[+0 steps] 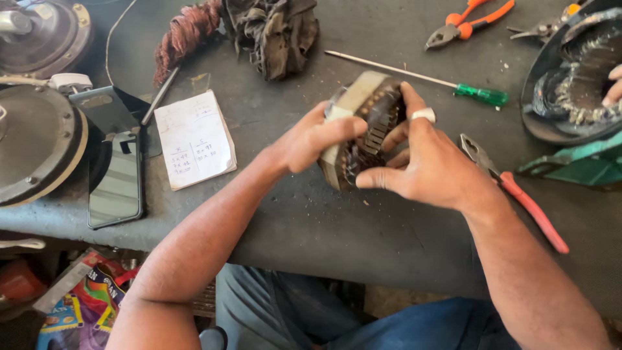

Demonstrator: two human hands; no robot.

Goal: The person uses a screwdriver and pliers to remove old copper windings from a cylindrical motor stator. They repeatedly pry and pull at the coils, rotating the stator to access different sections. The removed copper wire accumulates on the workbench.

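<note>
Both my hands hold a round motor stator core (360, 123) with slotted metal laminations, tilted on edge above the dark workbench (311, 220). My left hand (311, 139) grips its left rim, thumb across the pale outer band. My right hand (421, 162), with a silver ring on one finger, wraps the right side, its fingers reaching into the slotted centre.
Red-handled pliers (518, 198) lie right of my hands, a green-handled screwdriver (453, 84) behind them, orange pliers (466, 23) at the back. A notepad (194, 139), a phone (116, 185), a dirty rag (272, 32) and copper wire (184, 32) are on the left. Another person's fingers (612, 84) touch a wound stator far right.
</note>
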